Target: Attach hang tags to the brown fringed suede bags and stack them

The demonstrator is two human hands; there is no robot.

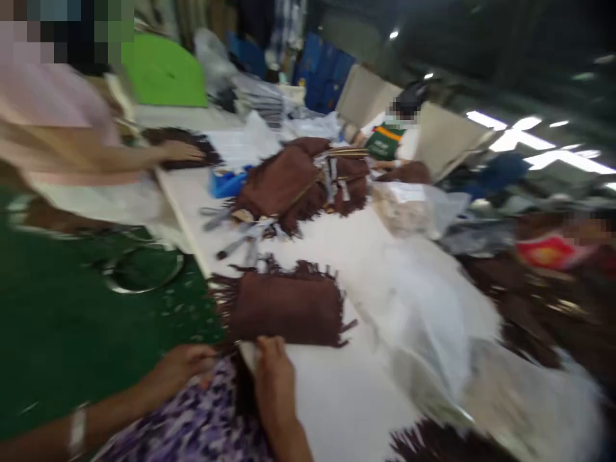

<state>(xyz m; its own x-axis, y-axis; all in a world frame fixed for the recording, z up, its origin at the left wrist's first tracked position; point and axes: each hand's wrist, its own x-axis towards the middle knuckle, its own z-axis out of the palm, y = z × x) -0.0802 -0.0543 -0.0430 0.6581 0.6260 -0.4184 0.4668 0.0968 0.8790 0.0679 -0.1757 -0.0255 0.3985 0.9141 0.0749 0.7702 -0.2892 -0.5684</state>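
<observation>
A brown fringed piece (289, 308) lies flat on the white table, close in front of me. My right hand (275, 369) is at its near edge, its fingers bent together on the brown material. To the left, past the table edge, my left hand (195, 362) is closed in a pinch beside the piece's near left corner; dark strands show at its fingertips, blurred. Behind the piece, a pile of brown fringed items (283, 183) rests on the table, with grey-handled tools (235, 240) at its near side.
A blue container (228, 183) stands beside the pile. Clear plastic bags (423, 308) cover the right side. More dark fringed material (437, 443) lies near right. A person at the left touches a dark fringed piece (180, 146); another person (387, 138) is at the far end.
</observation>
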